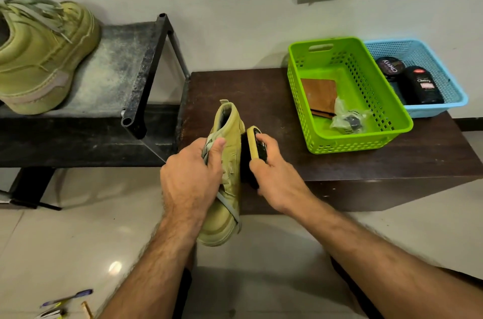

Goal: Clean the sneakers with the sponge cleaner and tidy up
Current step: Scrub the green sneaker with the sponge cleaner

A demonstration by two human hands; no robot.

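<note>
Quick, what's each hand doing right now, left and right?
Left hand: closed, gripping the olive sneaker by its laces and upper.
Right hand: closed, holding the sponge cleaner against the sneaker's side.

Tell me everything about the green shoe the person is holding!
The held sneaker is olive green, suede-looking, with pale grey-green laces and a thick matching sole. It is tipped on its side in the air, heel toward the dark table, toe toward the person. The left hand grips it over the laces, thumb on top. The right hand presses the sponge cleaner against its side.
</note>
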